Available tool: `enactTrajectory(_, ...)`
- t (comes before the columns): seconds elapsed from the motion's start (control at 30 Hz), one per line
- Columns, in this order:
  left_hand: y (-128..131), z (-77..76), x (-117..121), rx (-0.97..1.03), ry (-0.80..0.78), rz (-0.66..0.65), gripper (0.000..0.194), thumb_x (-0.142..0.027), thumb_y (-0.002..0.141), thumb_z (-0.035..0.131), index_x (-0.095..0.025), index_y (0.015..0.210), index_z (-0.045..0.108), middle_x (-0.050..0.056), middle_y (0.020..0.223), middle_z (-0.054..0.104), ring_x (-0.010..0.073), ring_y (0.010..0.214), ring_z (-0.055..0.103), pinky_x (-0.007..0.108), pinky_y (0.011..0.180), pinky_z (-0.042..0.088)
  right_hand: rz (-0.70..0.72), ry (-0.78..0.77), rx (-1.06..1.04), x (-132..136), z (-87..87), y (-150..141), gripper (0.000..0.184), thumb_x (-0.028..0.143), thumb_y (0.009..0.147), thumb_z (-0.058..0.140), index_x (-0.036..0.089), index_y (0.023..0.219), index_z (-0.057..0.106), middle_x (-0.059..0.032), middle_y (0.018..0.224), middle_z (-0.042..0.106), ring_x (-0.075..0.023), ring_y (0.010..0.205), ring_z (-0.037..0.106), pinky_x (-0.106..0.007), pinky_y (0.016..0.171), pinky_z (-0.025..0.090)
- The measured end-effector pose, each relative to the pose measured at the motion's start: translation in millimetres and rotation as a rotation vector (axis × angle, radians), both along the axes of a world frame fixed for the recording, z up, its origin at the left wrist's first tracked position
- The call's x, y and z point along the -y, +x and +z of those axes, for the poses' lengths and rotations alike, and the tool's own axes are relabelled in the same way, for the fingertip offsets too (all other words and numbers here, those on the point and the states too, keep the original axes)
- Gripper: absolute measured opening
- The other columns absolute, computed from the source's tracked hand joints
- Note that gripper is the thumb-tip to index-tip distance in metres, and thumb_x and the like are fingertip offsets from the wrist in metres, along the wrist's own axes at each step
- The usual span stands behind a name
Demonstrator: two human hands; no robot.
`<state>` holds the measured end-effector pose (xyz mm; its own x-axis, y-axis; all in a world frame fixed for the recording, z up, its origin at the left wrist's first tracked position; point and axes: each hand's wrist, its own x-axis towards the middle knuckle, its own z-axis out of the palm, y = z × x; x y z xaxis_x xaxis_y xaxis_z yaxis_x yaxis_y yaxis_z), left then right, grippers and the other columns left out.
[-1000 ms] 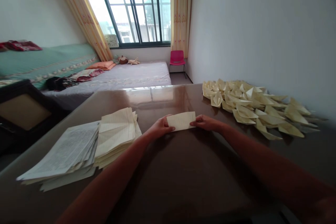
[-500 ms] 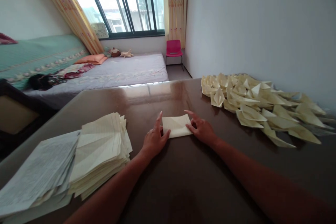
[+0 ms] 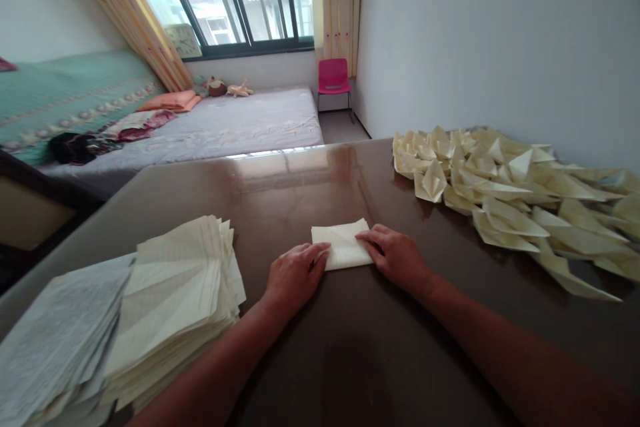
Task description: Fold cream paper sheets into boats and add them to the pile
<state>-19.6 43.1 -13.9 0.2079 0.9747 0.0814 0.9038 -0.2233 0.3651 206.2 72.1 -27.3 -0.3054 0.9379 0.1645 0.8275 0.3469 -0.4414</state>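
Small folded rectangle of cream paper: held at or just above the glossy dark-brown table, between both hands; its layers are apparently being squared.
Left hand: nearly closed, the paper's lower left edge taken between thumb and fingertips.
Right hand: loosely curled, the right edge held, fingertips laid over the top.
Upper edge: seen slightly uneven; layers are best matched corner to corner before any crease is pressed.
Lower edge: best pressed flat against the table, with pressure run outward from the middle.
Grip: to be kept light, since thin paper may be wrinkled or skewed by uneven pulling.
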Motion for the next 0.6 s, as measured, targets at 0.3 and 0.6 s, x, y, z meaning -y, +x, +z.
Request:
enactTrajectory(0.3, 1.3, 0.7, -2.6, -0.118, -0.002, 0.001, 0.034, -0.041, 0.096, 0.035, -0.036, 0.12, 0.06, 0.0, 0.101, 0.069, 0.0187, 0.09, 0.064, 0.026, 0.072, 0.042, -0.043, -0.008, 0.037, -0.5, 3.5, -3.9, 0.03, 0.034, 0.093, 0.043, 0.03, 0.11, 0.068, -0.0013, 0.098, 0.066, -0.0157, 0.083, 0.063, -0.024, 0.068, 0.04)
enactTrajectory(0.6, 4.1, 7.3, -0.5, -0.202, -0.027, -0.036, 0.034, -0.031, 0.094, 0.038, -0.034, 0.121, 0.058, 0.001, 0.099, 0.068, 0.0189, 0.09, 0.063, 0.026, 0.071, 0.044, -0.045, 0.008, 0.042, 0.2, 0.7, -6.3, 0.029, 0.035, 0.093, 0.043, 0.032, 0.109, 0.068, -0.0009, 0.098, 0.065, -0.0162, 0.081, 0.064, -0.025, 0.066, 0.04)
